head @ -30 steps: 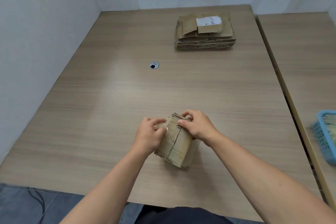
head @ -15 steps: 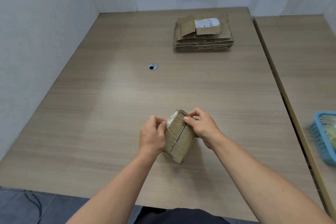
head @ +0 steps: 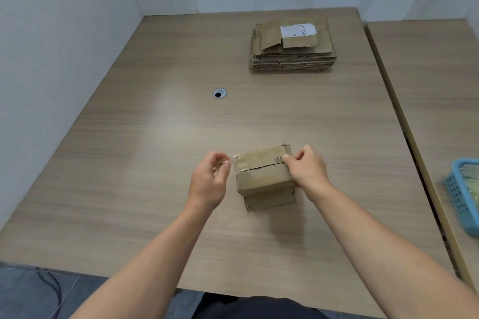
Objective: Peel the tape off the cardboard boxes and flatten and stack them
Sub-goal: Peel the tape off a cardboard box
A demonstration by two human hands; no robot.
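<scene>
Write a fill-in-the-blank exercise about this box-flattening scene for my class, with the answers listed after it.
1. The left hand pinches clear ____ at the left end of the box.
2. The right hand grips the box at its ____ end.
3. The stack of flattened cardboard has a ____ label on top.
4. The basket at the right edge is ____.
Missing words: tape; right; white; blue.

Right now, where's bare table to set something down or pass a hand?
Free: the wide band of table between the cable grommet, the stack of flattened cardboard and the cardboard box; also the left side by the wall. Crowded: around the box, left hand pinching clear tape, right hand gripping its end.
</scene>
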